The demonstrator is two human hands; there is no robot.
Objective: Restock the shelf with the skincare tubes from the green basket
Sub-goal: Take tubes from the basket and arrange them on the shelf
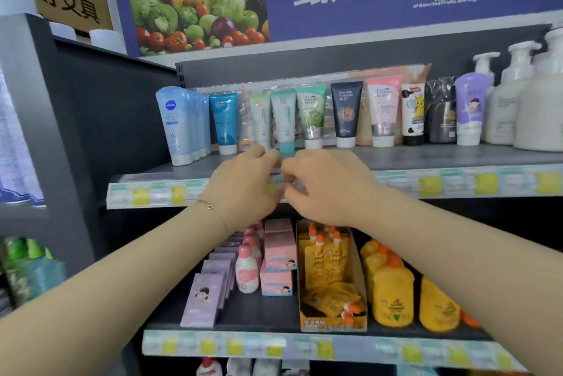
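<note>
On the upper shelf (426, 156) a row of skincare tubes stands cap-down. A white and teal tube with a teal cap (284, 119) stands in the row between a pale green tube (260, 116) and a green Pure Fountain tube (311, 113). My left hand (243, 183) and my right hand (323, 186) meet at the shelf's front edge just below that teal cap, fingers curled and pinching at its lower end. My fingertips hide the exact contact. The green basket is out of view.
Nivea tubes (179, 125) stand at the row's left end, pump bottles (518, 101) at the right. The lower shelf (268, 314) holds purple boxes, pink boxes, an orange pouch carton (332, 284) and yellow bottles (393, 293). A dark side panel (100, 116) closes the left.
</note>
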